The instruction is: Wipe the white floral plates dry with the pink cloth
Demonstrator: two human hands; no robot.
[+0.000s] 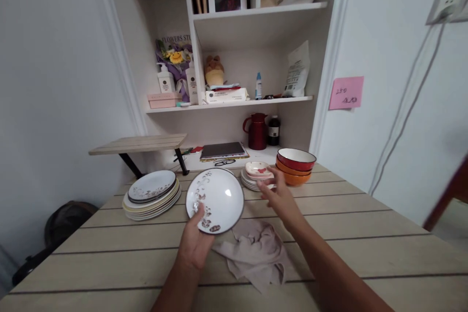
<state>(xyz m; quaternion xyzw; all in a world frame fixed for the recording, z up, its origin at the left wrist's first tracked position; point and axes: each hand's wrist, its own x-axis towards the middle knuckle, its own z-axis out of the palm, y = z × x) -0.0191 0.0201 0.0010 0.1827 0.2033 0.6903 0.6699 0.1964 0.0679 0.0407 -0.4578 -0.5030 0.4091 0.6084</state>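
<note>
My left hand (196,239) grips a white plate (223,200) with a dark rim and brown leaf pattern, thumb on its face, and holds it tilted toward me above the table. My right hand (280,197) holds nothing; its fingers are apart and partly curled, just in front of the small dishes (258,169) stacked on small plates (248,181). Below the plate and between my forearms, a crumpled greyish-pink cloth (258,253) lies on the table. On the left stands a stack of plates (151,200), topped by one with a similar pattern.
Stacked red and orange bowls (294,168) stand at the right rear of the slatted table (365,248). A small raised wooden shelf (141,144) is behind the plate stack. Further back are glasses (224,162), a dark laptop-like slab (223,149) and a red jug (257,131).
</note>
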